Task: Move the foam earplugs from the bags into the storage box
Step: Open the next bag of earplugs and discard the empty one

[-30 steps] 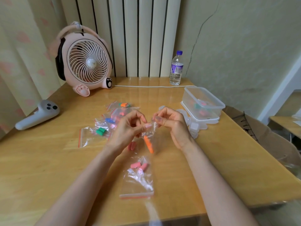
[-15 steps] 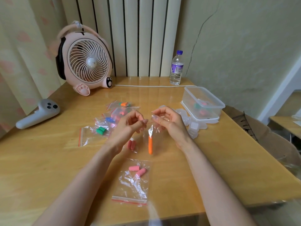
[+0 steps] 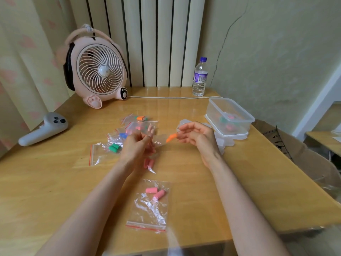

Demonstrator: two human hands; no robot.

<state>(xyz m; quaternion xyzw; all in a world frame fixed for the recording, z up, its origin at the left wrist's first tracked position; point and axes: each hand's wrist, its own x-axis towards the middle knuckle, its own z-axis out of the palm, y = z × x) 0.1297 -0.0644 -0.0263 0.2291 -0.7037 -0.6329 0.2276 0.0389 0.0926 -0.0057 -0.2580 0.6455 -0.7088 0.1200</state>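
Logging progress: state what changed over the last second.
The hands have parted: the right hand now pinches the orange earplug, turned sideways and drawn right from the clear bag the left hand holds. The pink-earplug bag, storage box and fan stayed put.

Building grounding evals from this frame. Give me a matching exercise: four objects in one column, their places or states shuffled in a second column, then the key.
Column A
1. orange earplug
2. green earplugs
3. storage box
4. water bottle

Column B
a. upright at the back of the table, by the wall
b. inside a clear bag lying on the table
c. pinched in the right hand's grip, above the table
d. on the table's right side, a few earplugs inside

Pairs: 1-c, 2-b, 3-d, 4-a
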